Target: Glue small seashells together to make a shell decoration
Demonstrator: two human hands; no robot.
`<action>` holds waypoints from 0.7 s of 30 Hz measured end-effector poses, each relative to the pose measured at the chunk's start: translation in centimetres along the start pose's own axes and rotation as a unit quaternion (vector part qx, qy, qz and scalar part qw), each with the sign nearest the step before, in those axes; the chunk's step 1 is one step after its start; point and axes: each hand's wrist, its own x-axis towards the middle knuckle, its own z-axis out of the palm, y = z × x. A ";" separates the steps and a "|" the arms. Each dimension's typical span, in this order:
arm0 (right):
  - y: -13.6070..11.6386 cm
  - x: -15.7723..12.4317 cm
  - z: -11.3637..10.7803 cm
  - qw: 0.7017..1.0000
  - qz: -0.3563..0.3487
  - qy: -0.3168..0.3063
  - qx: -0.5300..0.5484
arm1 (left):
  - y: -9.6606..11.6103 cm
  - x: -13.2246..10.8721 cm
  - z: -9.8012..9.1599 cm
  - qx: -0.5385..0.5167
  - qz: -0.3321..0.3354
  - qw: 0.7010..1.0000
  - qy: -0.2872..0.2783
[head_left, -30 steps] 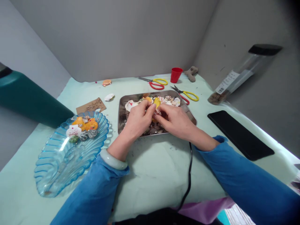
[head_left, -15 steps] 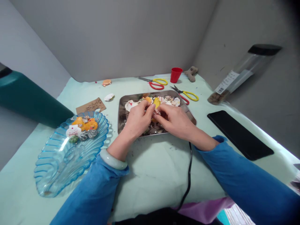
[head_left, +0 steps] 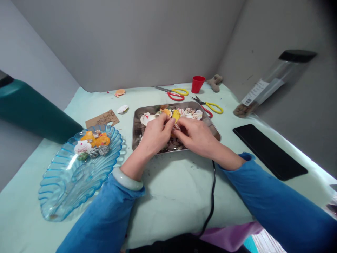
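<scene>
Over a metal tray (head_left: pixel 137 133) of mixed seashells, my left hand (head_left: pixel 157 131) and my right hand (head_left: pixel 198 135) meet fingertip to fingertip. A small striped shell (head_left: pixel 177 127) is pinched between them, mostly covered by the fingers. Just beyond the fingertips, a yellow shell (head_left: pixel 176 115) lies in the tray, with an orange shell (head_left: pixel 166 112) beside it. White scallop shells (head_left: pixel 146 118) fill the tray's far left, and small spiral shells (head_left: pixel 189 111) its far right. My hands hide much of the tray's middle.
A blue shell-shaped plate (head_left: pixel 65 186) with several shells is at left, near a green bottle (head_left: pixel 34 109). Two scissors (head_left: pixel 179 92) and a red cup (head_left: pixel 198 84) stand behind. At right are a black phone (head_left: pixel 268 151), a tilted clear tube (head_left: pixel 271 82) and a black cable (head_left: pixel 212 196).
My fingers have shifted very slightly around the striped shell. Everything else stays where it was.
</scene>
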 end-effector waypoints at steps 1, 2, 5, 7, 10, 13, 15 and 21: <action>0.0 0.0 0.0 1.000 -0.003 0.000 -0.002 | 0.0 0.0 0.0 0.003 0.000 1.000 -0.003; 0.0 0.0 0.0 1.000 -0.005 0.000 -0.003 | 0.0 0.0 0.0 0.005 0.001 1.000 -0.007; 0.0 0.0 0.0 1.000 -0.007 0.000 -0.007 | 0.1 0.0 -0.1 0.010 -0.001 1.000 -0.014; 0.0 0.0 0.1 1.000 -0.006 -0.003 -0.010 | 0.2 0.0 -0.1 0.011 -0.001 1.000 -0.016; 0.0 0.1 0.1 1.000 -0.004 -0.007 -0.014 | 0.2 0.0 -0.1 0.008 -0.003 1.000 -0.018; 0.0 0.1 0.1 1.000 -0.004 -0.007 -0.018 | 0.2 0.0 -0.1 0.006 -0.002 1.000 -0.020; 0.0 0.1 0.1 1.000 -0.004 -0.009 -0.019 | 0.2 0.0 -0.1 0.005 -0.002 1.000 -0.023; 0.0 0.0 0.1 1.000 -0.007 -0.008 -0.019 | 0.2 0.0 -0.1 0.006 -0.001 1.000 -0.027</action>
